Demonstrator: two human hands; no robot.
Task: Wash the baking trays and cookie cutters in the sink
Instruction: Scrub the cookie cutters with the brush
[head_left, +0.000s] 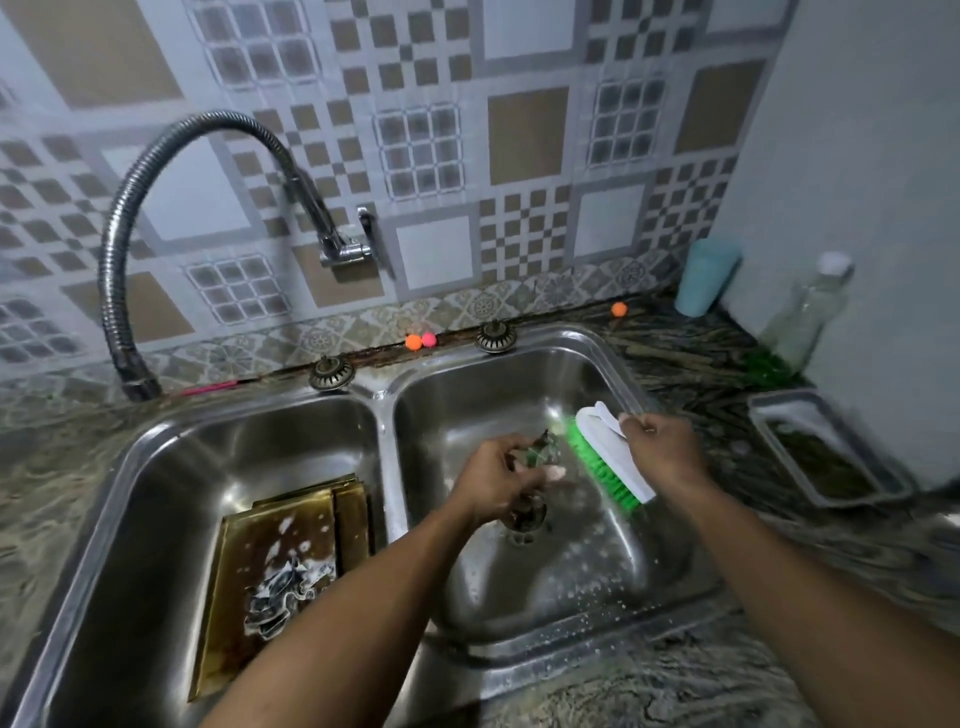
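Green-bristled brush (610, 449) gripped in right hand (662, 449), centre frame, just right of left hand (496, 480) pinching blurred item, probably cookie cutter (543, 448); bristles angled toward it.

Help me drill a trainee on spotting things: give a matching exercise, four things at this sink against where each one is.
Things:
1. scrub brush
2. baking trays
3. blue cup
4. cookie cutter

Places:
a. on the counter by the wall
b. in the left hand, over the right basin
c. in the right hand
d. in the left basin, soapy

Pairs: 1-c, 2-d, 3-a, 4-b.
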